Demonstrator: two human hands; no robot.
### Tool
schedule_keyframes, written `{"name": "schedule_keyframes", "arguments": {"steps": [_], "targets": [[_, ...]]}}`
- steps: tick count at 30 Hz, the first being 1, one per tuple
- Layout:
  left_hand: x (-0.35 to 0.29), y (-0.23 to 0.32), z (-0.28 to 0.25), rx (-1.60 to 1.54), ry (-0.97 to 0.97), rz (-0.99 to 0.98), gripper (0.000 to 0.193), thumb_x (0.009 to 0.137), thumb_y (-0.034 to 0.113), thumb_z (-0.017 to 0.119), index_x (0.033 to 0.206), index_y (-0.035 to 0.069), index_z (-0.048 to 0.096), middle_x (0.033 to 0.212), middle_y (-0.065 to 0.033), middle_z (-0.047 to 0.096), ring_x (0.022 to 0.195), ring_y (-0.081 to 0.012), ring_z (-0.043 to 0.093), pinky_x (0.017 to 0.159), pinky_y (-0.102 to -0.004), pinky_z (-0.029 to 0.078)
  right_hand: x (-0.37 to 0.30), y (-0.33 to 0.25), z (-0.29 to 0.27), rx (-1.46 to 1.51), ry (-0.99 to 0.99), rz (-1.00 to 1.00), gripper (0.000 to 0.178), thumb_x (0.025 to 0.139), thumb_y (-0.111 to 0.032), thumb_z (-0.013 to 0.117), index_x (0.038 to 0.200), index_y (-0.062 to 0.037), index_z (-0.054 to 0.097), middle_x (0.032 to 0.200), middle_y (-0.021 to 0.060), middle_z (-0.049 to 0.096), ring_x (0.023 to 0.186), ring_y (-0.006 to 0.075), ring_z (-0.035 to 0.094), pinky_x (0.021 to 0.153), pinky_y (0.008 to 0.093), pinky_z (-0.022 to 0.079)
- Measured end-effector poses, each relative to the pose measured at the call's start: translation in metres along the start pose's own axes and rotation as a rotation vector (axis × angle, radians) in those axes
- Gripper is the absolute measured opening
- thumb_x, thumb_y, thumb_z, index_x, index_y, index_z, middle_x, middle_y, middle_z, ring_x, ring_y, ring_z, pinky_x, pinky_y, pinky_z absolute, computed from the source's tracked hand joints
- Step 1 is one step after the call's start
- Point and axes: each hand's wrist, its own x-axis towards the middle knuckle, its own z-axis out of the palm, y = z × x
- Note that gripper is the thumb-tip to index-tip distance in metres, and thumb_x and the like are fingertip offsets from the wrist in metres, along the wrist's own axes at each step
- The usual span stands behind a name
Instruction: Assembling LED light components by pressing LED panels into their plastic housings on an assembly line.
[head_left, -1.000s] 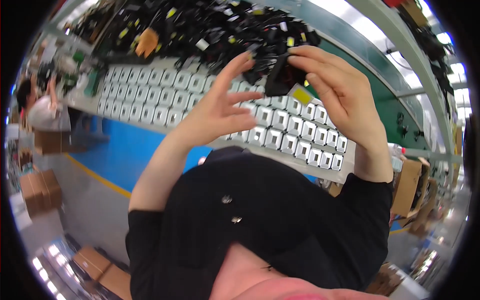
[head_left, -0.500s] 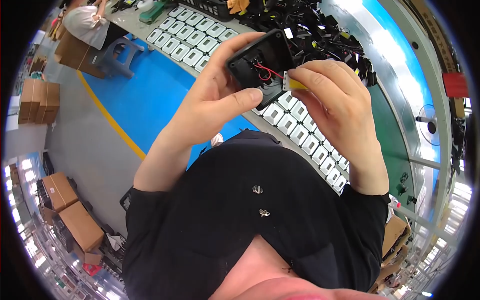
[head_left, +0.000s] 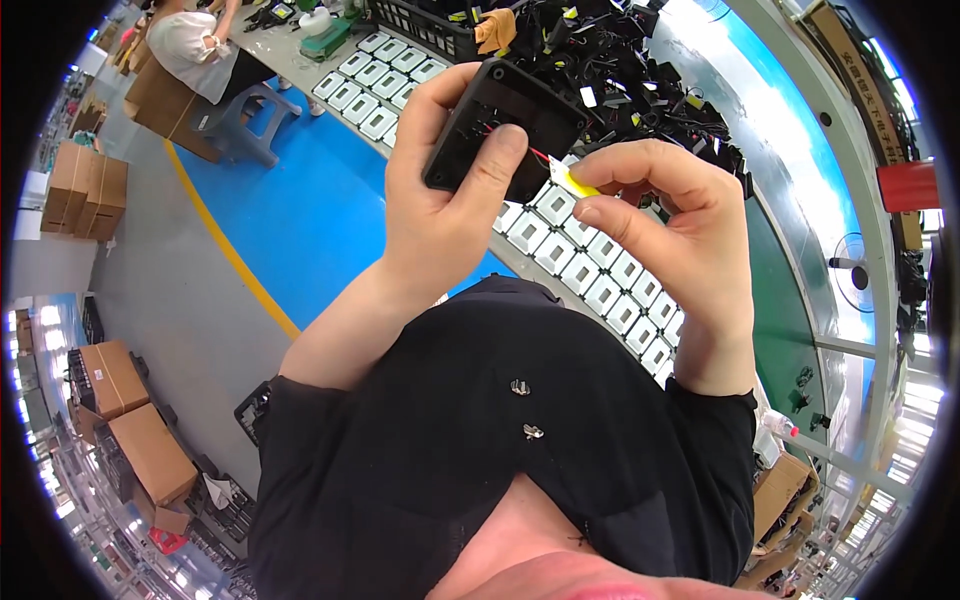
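Compared with half a second back, the black rectangular plastic housing [head_left: 503, 128] sits a bit higher and more upright in view, and the bench behind it has swung round, so more of the white square parts are showing below the hands. A second ago both hands were further up over the bench with the housing barely visible between them; now it's plainly out in the open.

The left hand [head_left: 440, 200] is wrapped round the housing from below, thumb pressed flat across its open face and fingers curled behind the far edge, so it's closed firmly on it. Thin red wires [head_left: 540, 155] come out of the housing's right side and run to a small yellow-and-white square chip [head_left: 566, 180]. The right hand [head_left: 665, 225] pinches that chip between thumb and forefinger, the other fingers curled loosely behind. So the chip sits just to the right of the housing, the two hands nearly touching.

Under the hands runs the long workbench [head_left: 290, 50] with rows of white square framed parts [head_left: 590, 275] laid in a neat grid, and past them a big tangled heap of black housings and cables [head_left: 640, 60]. At the far left end another person in a white top [head_left: 190, 45] sits on a grey stool [head_left: 245, 115]. Brown cardboard boxes [head_left: 130, 420] are stacked on the grey floor.
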Motion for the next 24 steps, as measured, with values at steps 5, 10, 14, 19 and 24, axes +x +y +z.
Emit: {"name": "schedule_keyframes", "arguments": {"steps": [5, 10, 14, 19, 24], "targets": [[0.004, -0.004, 0.007, -0.053, 0.067, -0.033, 0.027, 0.087, 0.001, 0.053, 0.113, 0.001, 0.047, 0.094, -0.0028, 0.056, 0.083, -0.0061, 0.053, 0.072, -0.0203, 0.044, 0.001, 0.004, 0.008, -0.513, 0.184, -0.542, 0.02, 0.064, -0.004, 0.072, 0.082, -0.0022, 0.063, 0.084, 0.0073, 0.062, 0.071, 0.023, 0.059, 0.06, 0.0296, 0.049], [0.005, -0.002, 0.006, -0.186, -0.023, -0.154, 0.037, 0.088, 0.005, 0.051, 0.123, 0.0, 0.043, 0.104, -0.005, 0.055, 0.092, -0.0082, 0.052, 0.079, -0.0221, 0.043, 0.004, 0.009, 0.014, -0.638, 0.245, -0.715, 0.025, 0.059, -0.003, 0.07, 0.083, -0.0002, 0.063, 0.086, 0.0095, 0.061, 0.071, 0.0236, 0.059, 0.061, 0.0304, 0.049], [-0.003, 0.011, 0.001, -0.369, -0.187, -0.229, 0.051, 0.086, 0.016, 0.045, 0.131, -0.005, 0.032, 0.122, -0.0102, 0.043, 0.111, -0.0154, 0.043, 0.096, -0.0288, 0.032, 0.004, 0.005, 0.019, -0.655, 0.315, -0.756, 0.029, 0.055, -0.004, 0.069, 0.082, 0.0001, 0.064, 0.085, 0.0086, 0.061, 0.07, 0.0227, 0.059, 0.06, 0.0295, 0.049], [-0.005, 0.015, 0.001, -0.267, -0.24, -0.17, 0.052, 0.086, 0.016, 0.043, 0.132, -0.005, 0.032, 0.124, -0.0125, 0.04, 0.115, -0.0184, 0.039, 0.098, -0.0301, 0.029, 0.011, 0.009, 0.027, -0.591, 0.374, -0.8, 0.031, 0.051, -0.005, 0.068, 0.082, -0.0003, 0.065, 0.084, 0.0081, 0.062, 0.07, 0.0224, 0.059, 0.059, 0.0284, 0.048], [-0.006, 0.021, 0.0, -0.236, -0.245, -0.222, 0.052, 0.086, 0.015, 0.042, 0.132, -0.006, 0.03, 0.124, -0.0131, 0.039, 0.116, -0.0196, 0.039, 0.098, -0.0309, 0.03, 0.012, 0.011, 0.031, -0.569, 0.419, -0.803, 0.033, 0.049, -0.004, 0.066, 0.082, -0.0003, 0.065, 0.082, 0.0074, 0.061, 0.067, 0.0216, 0.058, 0.057, 0.0282, 0.047]]}}
